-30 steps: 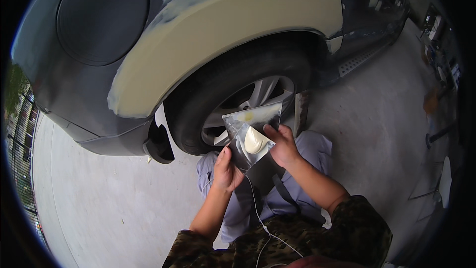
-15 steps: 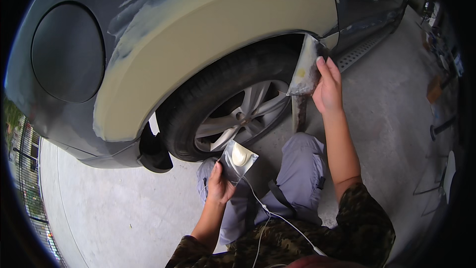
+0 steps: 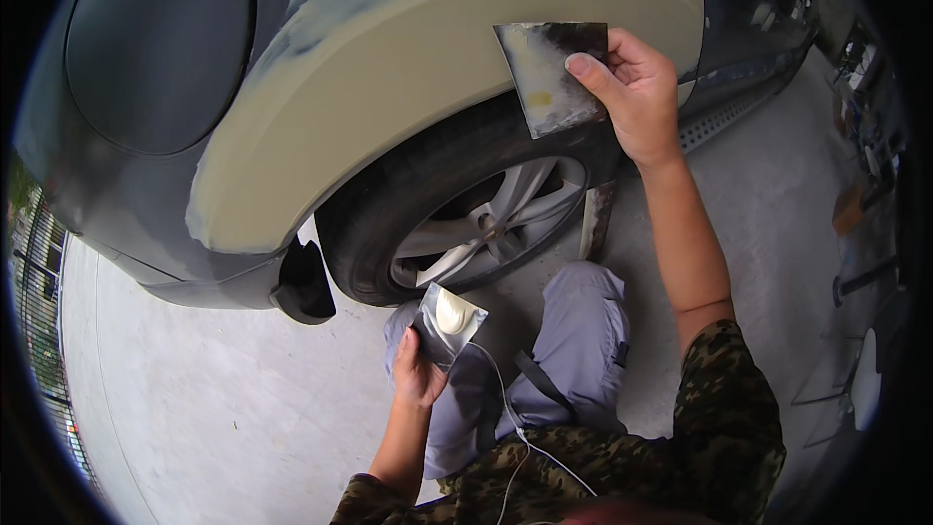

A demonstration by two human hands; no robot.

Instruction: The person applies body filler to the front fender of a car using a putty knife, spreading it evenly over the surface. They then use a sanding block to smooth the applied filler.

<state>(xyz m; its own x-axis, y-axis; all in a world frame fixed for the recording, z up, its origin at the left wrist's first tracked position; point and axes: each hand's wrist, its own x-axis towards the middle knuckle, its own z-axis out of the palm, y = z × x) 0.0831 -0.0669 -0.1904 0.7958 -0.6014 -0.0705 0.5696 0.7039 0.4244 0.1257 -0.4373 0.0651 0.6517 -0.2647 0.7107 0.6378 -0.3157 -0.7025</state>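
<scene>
My right hand point(image 3: 634, 89) holds a flat metal spreader point(image 3: 550, 73) with a smear of yellowish filler, raised against the cream-coloured filler patch point(image 3: 408, 87) on the dark car's wheel arch. Low down, my left hand point(image 3: 418, 369) grips a small metal mixing plate point(image 3: 449, 321) that carries a blob of pale filler, close to my knee in grey trousers point(image 3: 573, 350). The tyre and silver alloy wheel point(image 3: 486, 224) lie between the two hands.
The car's dark body point(image 3: 146, 58) fills the upper left, with a mud flap point(image 3: 306, 282) hanging ahead of the tyre. Bare concrete floor point(image 3: 224, 418) spreads below. A side step point(image 3: 739, 107) runs to the right; tools and clutter point(image 3: 860, 194) lie at the far right. A thin white cable point(image 3: 510, 428) crosses my lap.
My right hand left the mixing plate with the spreader, rose past the tyre's rear edge and now holds it up at the wheel arch. My left hand lowered the plate slightly.
</scene>
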